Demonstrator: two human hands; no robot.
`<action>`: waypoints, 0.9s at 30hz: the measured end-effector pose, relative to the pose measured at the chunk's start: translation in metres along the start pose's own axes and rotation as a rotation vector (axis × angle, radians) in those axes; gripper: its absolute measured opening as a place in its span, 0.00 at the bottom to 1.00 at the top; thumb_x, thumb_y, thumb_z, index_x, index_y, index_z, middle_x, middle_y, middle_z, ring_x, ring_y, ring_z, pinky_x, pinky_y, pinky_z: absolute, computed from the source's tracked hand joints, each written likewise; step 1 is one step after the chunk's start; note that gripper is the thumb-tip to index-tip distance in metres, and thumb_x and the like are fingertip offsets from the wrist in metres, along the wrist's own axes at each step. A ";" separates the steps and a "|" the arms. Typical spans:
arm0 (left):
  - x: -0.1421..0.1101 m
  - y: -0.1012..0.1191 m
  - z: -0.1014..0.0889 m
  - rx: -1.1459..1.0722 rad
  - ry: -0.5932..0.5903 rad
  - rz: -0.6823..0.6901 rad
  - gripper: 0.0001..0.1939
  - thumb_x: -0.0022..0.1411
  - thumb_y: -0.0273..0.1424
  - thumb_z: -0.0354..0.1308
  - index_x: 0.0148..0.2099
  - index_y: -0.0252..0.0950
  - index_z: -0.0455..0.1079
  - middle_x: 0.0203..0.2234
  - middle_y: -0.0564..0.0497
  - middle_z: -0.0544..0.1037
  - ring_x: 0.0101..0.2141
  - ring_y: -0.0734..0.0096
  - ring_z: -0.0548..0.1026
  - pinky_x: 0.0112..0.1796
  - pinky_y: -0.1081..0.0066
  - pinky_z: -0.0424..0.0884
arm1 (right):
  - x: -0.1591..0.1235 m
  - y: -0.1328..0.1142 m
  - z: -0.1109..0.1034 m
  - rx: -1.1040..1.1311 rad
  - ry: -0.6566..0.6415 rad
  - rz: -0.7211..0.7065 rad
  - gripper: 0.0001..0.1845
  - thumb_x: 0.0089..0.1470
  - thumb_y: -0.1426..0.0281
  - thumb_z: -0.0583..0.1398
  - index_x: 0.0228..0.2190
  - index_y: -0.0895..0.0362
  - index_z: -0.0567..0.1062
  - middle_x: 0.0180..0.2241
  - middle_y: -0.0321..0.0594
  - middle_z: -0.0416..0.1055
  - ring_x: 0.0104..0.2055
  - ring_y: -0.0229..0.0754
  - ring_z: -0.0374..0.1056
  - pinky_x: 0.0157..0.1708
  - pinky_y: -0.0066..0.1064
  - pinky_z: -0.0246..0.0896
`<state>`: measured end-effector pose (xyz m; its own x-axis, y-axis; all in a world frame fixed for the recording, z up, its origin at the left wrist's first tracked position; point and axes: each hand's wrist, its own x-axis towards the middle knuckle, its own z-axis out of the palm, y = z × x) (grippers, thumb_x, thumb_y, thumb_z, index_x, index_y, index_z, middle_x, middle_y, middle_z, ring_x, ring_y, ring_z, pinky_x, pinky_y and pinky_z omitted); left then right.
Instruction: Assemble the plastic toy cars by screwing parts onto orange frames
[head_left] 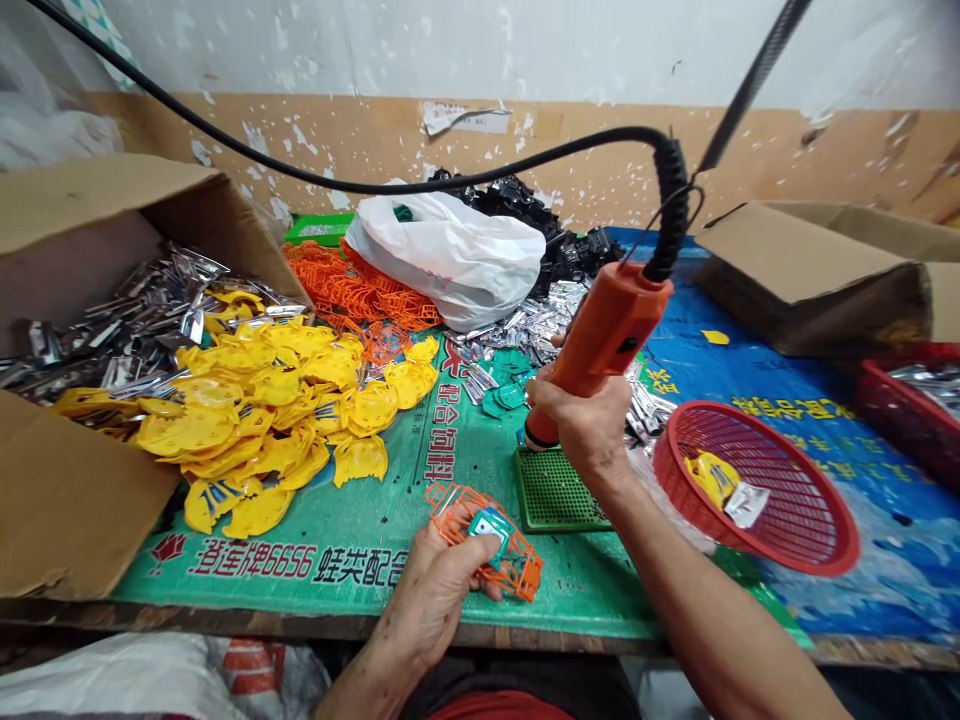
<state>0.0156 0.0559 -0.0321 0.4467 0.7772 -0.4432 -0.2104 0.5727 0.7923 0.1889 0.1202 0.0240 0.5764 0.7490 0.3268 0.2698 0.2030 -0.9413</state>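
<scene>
My left hand is closed on an orange plastic frame, its thumb pressing a small green plastic piece onto the frame near the front edge of the table. My right hand grips an orange electric screwdriver, whose black cable runs up from its top end. The screwdriver tilts with its lower end over the far left corner of a green perforated tray; its tip is hidden. What lies in the tray's holes is too small to make out.
Yellow plastic parts spill from a cardboard box at left. Behind lie orange frames, a white plastic bag, black parts and silvery pieces. Green pieces sit mid-table. A red basket and another box stand right.
</scene>
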 end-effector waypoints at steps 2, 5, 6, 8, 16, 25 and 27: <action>0.000 0.001 0.000 -0.001 0.013 -0.003 0.10 0.52 0.30 0.62 0.39 0.33 0.70 0.27 0.52 0.75 0.23 0.75 0.72 0.19 0.78 0.68 | -0.002 -0.001 0.001 0.010 0.004 0.003 0.13 0.36 0.66 0.67 0.26 0.53 0.70 0.22 0.32 0.68 0.22 0.39 0.65 0.26 0.38 0.65; -0.001 0.002 0.001 -0.005 0.018 -0.002 0.11 0.52 0.30 0.63 0.38 0.33 0.70 0.27 0.52 0.74 0.24 0.75 0.72 0.19 0.78 0.68 | -0.002 -0.002 0.001 0.029 0.018 0.014 0.12 0.35 0.67 0.67 0.24 0.53 0.70 0.21 0.30 0.68 0.22 0.38 0.65 0.26 0.36 0.64; -0.002 0.003 0.001 -0.009 0.012 0.001 0.11 0.52 0.30 0.63 0.38 0.33 0.69 0.27 0.52 0.74 0.24 0.75 0.72 0.19 0.78 0.68 | -0.001 -0.003 0.001 0.039 0.024 0.019 0.12 0.35 0.67 0.67 0.23 0.53 0.69 0.21 0.30 0.68 0.21 0.37 0.64 0.25 0.35 0.64; -0.002 0.004 0.001 -0.014 -0.005 0.012 0.10 0.52 0.30 0.63 0.38 0.33 0.69 0.27 0.52 0.74 0.24 0.74 0.72 0.20 0.79 0.67 | 0.001 -0.006 -0.002 0.065 0.032 0.025 0.11 0.35 0.69 0.67 0.21 0.54 0.69 0.20 0.30 0.68 0.21 0.36 0.64 0.24 0.34 0.63; -0.004 0.002 0.003 -0.045 -0.008 0.018 0.14 0.49 0.29 0.64 0.40 0.32 0.69 0.26 0.52 0.75 0.24 0.73 0.73 0.19 0.78 0.69 | -0.014 -0.049 -0.023 0.447 -0.074 -0.030 0.12 0.40 0.73 0.66 0.31 0.55 0.73 0.22 0.31 0.70 0.20 0.37 0.65 0.22 0.33 0.62; -0.002 0.001 0.005 -0.091 -0.017 0.016 0.18 0.47 0.28 0.64 0.42 0.33 0.68 0.25 0.53 0.75 0.20 0.75 0.71 0.19 0.76 0.68 | -0.063 -0.076 -0.022 0.554 -0.169 0.084 0.20 0.38 0.75 0.66 0.37 0.51 0.72 0.24 0.33 0.71 0.26 0.41 0.67 0.28 0.36 0.64; -0.002 0.001 0.005 -0.109 -0.028 0.013 0.17 0.47 0.28 0.64 0.41 0.33 0.68 0.25 0.54 0.74 0.20 0.75 0.71 0.19 0.76 0.68 | -0.065 -0.073 -0.019 0.546 -0.182 0.102 0.22 0.38 0.75 0.66 0.39 0.50 0.71 0.24 0.32 0.71 0.26 0.41 0.67 0.29 0.37 0.65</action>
<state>0.0189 0.0538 -0.0280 0.4671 0.7780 -0.4202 -0.3086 0.5887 0.7471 0.1461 0.0446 0.0727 0.4234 0.8686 0.2575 -0.2452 0.3835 -0.8904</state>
